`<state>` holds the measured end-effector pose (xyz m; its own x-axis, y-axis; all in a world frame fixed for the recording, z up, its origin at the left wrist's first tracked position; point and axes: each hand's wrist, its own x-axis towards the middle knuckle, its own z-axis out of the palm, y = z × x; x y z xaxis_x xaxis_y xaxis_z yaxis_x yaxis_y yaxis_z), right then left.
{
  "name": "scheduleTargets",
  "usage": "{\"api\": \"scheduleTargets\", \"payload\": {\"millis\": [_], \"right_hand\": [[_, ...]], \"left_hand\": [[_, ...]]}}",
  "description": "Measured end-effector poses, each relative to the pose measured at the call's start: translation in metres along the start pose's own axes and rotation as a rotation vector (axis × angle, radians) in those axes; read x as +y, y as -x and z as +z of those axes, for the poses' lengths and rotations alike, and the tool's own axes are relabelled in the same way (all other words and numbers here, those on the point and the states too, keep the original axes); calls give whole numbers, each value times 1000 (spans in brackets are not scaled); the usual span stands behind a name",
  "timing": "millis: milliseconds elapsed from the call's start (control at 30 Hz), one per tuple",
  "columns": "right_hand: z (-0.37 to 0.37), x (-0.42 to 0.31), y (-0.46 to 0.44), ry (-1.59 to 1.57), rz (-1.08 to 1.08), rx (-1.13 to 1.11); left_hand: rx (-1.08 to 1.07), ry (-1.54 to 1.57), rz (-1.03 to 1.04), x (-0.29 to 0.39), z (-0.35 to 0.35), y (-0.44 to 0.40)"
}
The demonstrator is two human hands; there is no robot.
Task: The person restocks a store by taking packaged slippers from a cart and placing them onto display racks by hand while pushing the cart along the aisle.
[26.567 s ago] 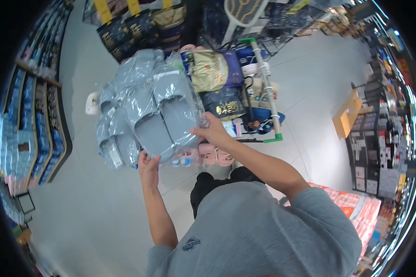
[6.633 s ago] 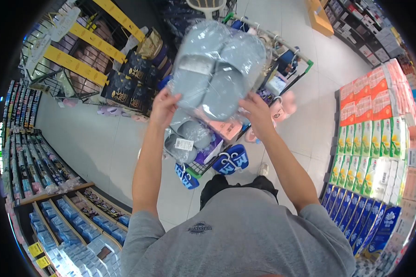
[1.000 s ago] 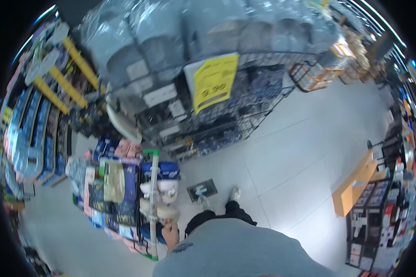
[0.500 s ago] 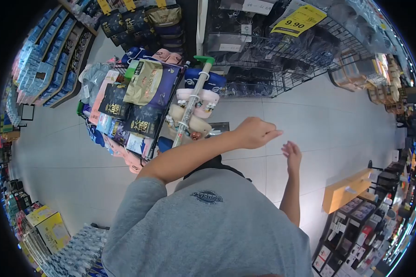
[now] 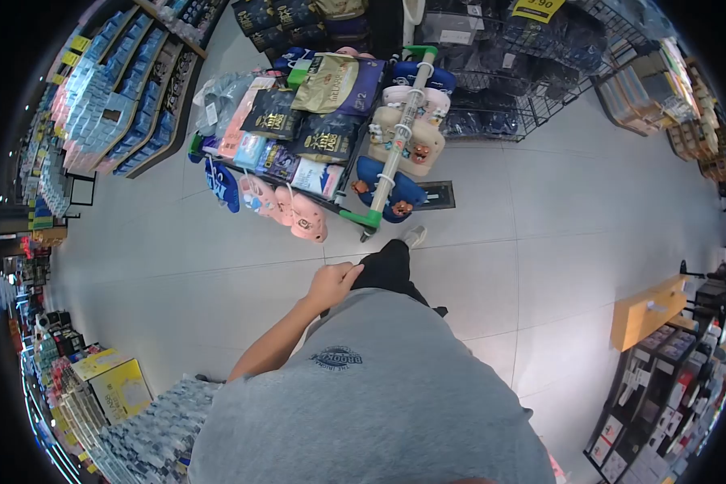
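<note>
My left hand is low at my left side, beside my black trousers. Its fingers are curled closed, seen from the back, and nothing shows in them. My right hand is out of view. Ahead, apart from the hand, stands a shopping cart with a pale handle and green corner pieces. Black pouches and a gold and purple pouch lie on top of its load. Pink clogs hang on its near side. Blue clogs and cream clogs hang by the handle.
Wire racks with dark bagged goods stand beyond the cart, under a yellow price sign. Shelves of blue packs rise at the left. A wooden-topped display is at the right. A yellow box sits at lower left.
My left arm has swung from across my body down to my left side. The right hand has gone out of view. The cart now appears further up and right.
</note>
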<state>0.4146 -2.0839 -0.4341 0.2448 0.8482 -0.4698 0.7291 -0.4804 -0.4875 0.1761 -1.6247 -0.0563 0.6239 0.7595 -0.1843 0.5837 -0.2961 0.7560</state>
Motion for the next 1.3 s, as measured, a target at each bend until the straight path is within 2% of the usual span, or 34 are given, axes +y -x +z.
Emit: {"api": "scheduleTargets", "payload": {"millis": [67,133,167,233,300,367,400,433,467,533,600,667,767,900,1000,1100,1233,1300], "right_hand": [[13,-27,62,-151,208,-334],[-2,-48,100,-430,553,-442],[-14,-56,109,-569,719,-431],[-37,-66,98,-804,906,-292],[-73,-76,51,-936,932,-101],[-123,-101,-8,-881,958,30],[-150,-113,-32,-1039,862,124],[-173,-126,-65,-906,802,162],[-187,-125,-92,-929,642,167],[-236,-184,-138,-731,477,242],[-265,-249,-169,-706,291,348],[-276,-319,-183,-714,204,348],[-240,-386,-196,-637,122,273],[-129,-442,-197,-513,118,136],[-67,-498,-185,-480,142,44],[-64,-552,-171,-322,76,7],[-89,-589,-199,-534,3,165],[-105,-611,-213,-585,43,175]], "left_hand": [[33,-15,-18,-7,-12,15],[44,-30,-33,-13,-20,24],[58,-41,31,-11,-18,22],[72,-49,95,-1,-13,19],[50,-62,267,16,-13,18],[48,-41,325,31,-17,23],[37,-26,384,31,-22,29],[46,-16,375,25,-28,38],[30,-37,351,18,-33,47],[26,-45,326,-6,-47,66],[91,-34,125,-50,-60,95],[162,49,-32,-105,-69,126],[257,152,-196,-169,-97,179],[285,156,-334,-231,-147,232],[301,163,-328,-272,-189,254],[308,143,-295,-306,-232,257],[261,100,-213,-332,-283,236],[290,134,-195,-342,-298,219]]}}
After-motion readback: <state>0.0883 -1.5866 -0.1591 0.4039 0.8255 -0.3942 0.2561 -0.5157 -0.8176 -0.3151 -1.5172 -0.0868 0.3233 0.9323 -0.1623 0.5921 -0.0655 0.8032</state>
